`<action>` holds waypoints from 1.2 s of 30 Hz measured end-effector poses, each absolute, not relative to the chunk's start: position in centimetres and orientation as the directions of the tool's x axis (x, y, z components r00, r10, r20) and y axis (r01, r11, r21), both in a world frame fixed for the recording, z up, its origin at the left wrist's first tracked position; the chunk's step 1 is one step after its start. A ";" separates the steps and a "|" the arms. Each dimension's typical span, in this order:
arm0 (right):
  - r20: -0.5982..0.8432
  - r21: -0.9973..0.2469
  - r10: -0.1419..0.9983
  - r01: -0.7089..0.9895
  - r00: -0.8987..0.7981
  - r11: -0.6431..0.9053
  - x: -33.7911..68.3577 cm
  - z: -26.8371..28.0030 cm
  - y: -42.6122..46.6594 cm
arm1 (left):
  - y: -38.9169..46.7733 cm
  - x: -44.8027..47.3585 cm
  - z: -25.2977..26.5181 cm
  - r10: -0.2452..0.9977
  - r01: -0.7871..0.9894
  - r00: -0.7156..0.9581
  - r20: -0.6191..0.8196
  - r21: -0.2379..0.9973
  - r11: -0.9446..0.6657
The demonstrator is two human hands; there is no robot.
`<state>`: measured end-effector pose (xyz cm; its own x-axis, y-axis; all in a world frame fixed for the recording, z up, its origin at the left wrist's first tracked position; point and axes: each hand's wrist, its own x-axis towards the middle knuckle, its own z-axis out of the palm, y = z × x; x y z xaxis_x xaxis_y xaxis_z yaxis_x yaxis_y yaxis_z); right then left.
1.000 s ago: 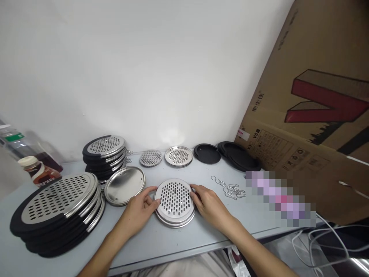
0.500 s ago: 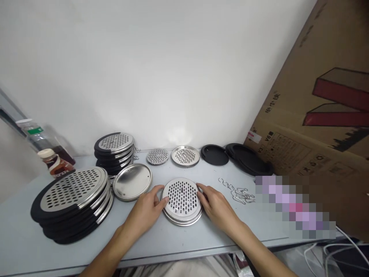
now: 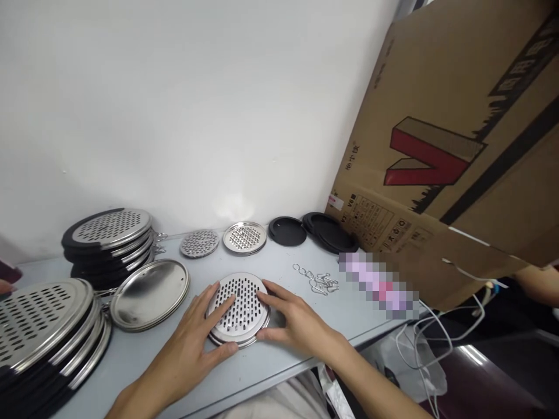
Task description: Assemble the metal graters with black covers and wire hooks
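Observation:
A round perforated metal disc [image 3: 244, 320] with rows of slots lies on metal rims at the table's front. My left hand [image 3: 198, 331] spreads its fingers over the disc's left side, with the thumb at its near edge. From the right, my right hand [image 3: 292, 317] grips the rim, its index finger and thumb apart. A small pile of metal hooks and rings [image 3: 318, 280] lies to the right. Left of my hands sits a stack of shiny metal plates [image 3: 151, 294].
Stacks of black-banded perforated discs [image 3: 109, 228] stand left. Along the wall lie a grey perforated disc [image 3: 200, 243], a rimmed perforated disc [image 3: 244, 238] and black round trays [image 3: 288, 231]. A cardboard box [image 3: 393, 221] leans right, near white cables [image 3: 419, 355]. Another person's fingertips [image 3: 6, 286] show far left.
The view has swung right, so the table things sit further left. My left hand's fingers now reach over the disc's top; my right hand has stretched its fingers along the rim.

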<state>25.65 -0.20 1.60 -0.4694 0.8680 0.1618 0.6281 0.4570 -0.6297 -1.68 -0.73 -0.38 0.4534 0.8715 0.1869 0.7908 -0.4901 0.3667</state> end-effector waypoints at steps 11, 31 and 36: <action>0.259 -0.591 0.843 0.613 -0.472 0.525 26.3 -0.5 0.2 | -1.0 -0.9 0.3 0.833 0.783 0.532 0.153 0.285 -0.553; 0.197 -0.651 0.883 0.616 -0.426 0.443 26.1 0.0 -0.4 | -1.1 0.0 0.4 0.814 0.768 0.561 0.151 0.273 -0.579; 0.243 -0.560 0.874 0.675 -0.420 0.480 26.0 0.6 0.1 | -0.9 0.1 0.4 0.817 0.776 0.553 0.161 0.257 -0.576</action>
